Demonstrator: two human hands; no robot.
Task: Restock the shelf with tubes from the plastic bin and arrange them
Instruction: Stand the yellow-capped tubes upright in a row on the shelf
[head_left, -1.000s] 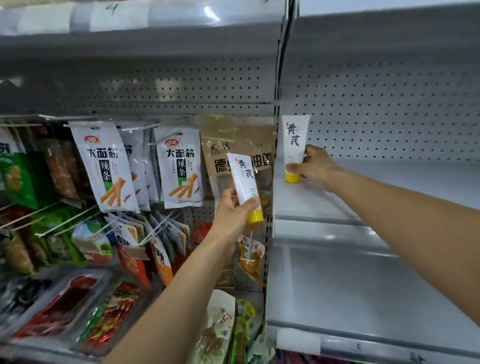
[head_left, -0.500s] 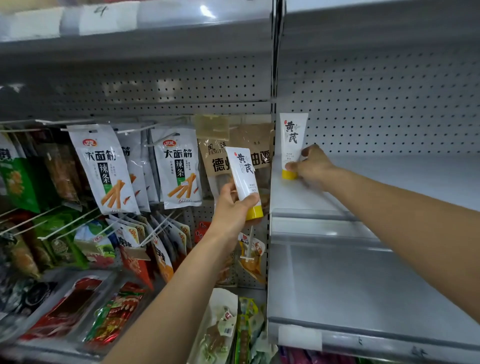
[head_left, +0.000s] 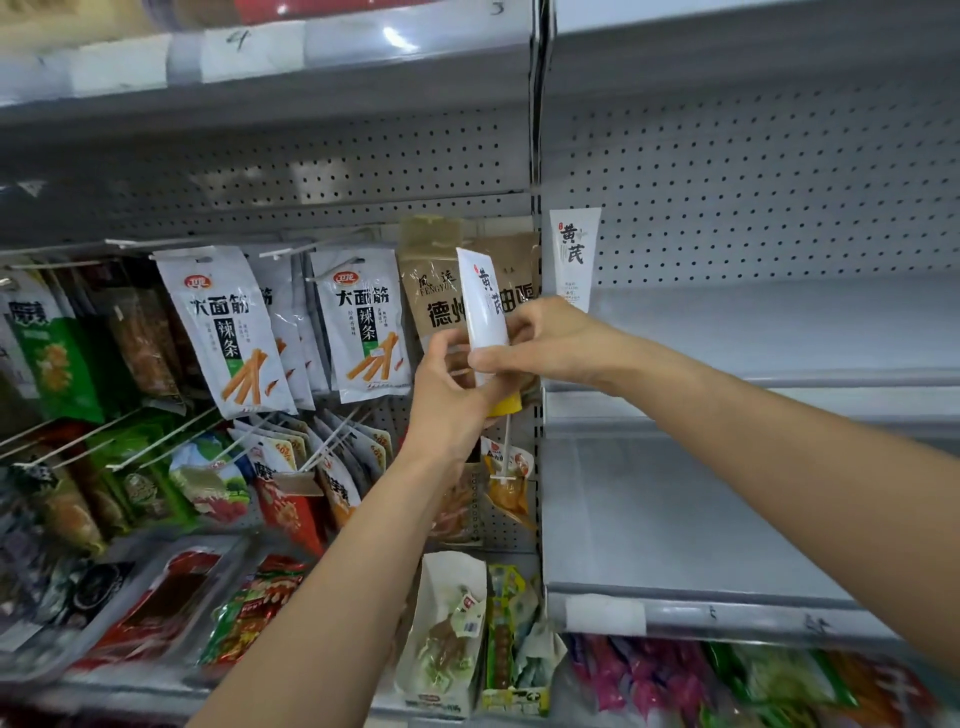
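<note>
- Head view, the change: the right hand (head_left: 550, 340) has left the shelved tube (head_left: 574, 254) and crossed to the left, where it now meets the left hand (head_left: 449, 400) on the second tube (head_left: 485, 301). The left hand has risen a little and tipped that tube more upright.
- Head view, shelved tube: it stands alone, cap down, at the far left end of the upper grey shelf (head_left: 779, 322), close against the pegboard back wall (head_left: 753, 182). Its lower end is hidden behind the right hand, and nothing grips it.
- Head view, second tube: white with a yellow cap (head_left: 508, 404) pointing down, held in the air in front of the brown packets (head_left: 431, 283), just left of the upright that divides the two bays.
- Head view, left hand: fingers curled round the tube's lower part from the left, just above the cap.
- Head view, right hand: the thumb lies across the tube's front and the fingers curl in behind it, pinching its middle.
- Head view, surroundings: white snack packets (head_left: 223, 332) hang on hooks at left; a lower grey shelf (head_left: 675, 519) sits under the upper one.
</note>
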